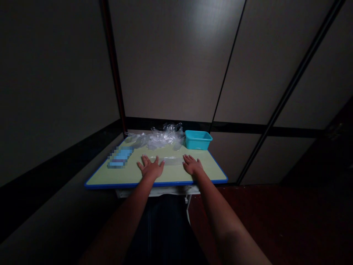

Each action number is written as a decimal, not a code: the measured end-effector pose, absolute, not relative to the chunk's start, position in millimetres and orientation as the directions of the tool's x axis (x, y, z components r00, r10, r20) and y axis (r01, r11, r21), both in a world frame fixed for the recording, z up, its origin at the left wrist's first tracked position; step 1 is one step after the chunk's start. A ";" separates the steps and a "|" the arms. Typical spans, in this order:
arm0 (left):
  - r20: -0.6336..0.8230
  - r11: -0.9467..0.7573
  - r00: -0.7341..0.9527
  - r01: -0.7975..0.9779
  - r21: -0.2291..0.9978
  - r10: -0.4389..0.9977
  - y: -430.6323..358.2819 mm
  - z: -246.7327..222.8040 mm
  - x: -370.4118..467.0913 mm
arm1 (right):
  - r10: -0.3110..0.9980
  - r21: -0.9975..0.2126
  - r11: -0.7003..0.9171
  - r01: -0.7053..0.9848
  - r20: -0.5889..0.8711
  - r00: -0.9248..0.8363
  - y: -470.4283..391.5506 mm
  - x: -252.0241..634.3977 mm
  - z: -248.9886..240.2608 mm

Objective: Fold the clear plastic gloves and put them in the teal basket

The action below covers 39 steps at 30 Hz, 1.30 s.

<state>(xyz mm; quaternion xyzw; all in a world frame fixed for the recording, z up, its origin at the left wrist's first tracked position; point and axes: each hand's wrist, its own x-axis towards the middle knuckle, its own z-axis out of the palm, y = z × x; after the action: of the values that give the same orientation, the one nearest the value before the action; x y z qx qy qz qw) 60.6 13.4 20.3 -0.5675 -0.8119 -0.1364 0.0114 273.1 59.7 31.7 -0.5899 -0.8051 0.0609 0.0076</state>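
A clear plastic bag [173, 161] lies flat on the pale green table [110, 176], between my two hands. My left hand [151, 168] rests palm down at the bag's left end, fingers spread wide. At its right end my right hand [192, 165] is also palm down, with the fingers stretched forward. Both hands seem to press on the bag's ends, though the palms hide where they touch. Behind them, a loose heap of crumpled clear plastic bags [162, 138] covers the back of the table.
To the right of the heap stands a turquoise plastic basket [197, 141]. A blurred-out blue flat object [120, 157] lies at the table's left side. Panelled walls [171, 73] close in behind and on the left. The table has a blue edge [110, 186].
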 end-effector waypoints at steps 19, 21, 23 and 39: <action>0.146 0.412 -0.437 0.895 0.173 0.888 13.8 21.4 62.9 | 0.947 -0.140 0.317 0.938 -0.018 -0.322 63.8 274.6 25.8; 0.148 0.415 -0.440 0.893 0.172 0.886 14.6 20.6 62.8 | 0.947 -0.141 0.317 0.938 -0.016 -0.322 64.4 274.6 25.2; 0.149 0.419 -0.444 0.891 0.173 0.884 15.9 19.6 62.6 | 0.947 -0.140 0.315 0.939 -0.017 -0.320 65.0 274.5 25.0; 0.452 0.111 -0.156 0.986 0.126 0.878 8.8 19.3 63.1 | 0.947 -0.203 0.322 0.925 0.044 -0.320 65.6 276.0 22.2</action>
<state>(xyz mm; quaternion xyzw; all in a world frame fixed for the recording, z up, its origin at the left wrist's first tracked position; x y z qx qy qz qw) 63.1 8.8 19.3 -0.6356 -0.7331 -0.2017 0.1336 276.0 65.6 22.2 -0.5781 -0.8092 0.0705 0.0773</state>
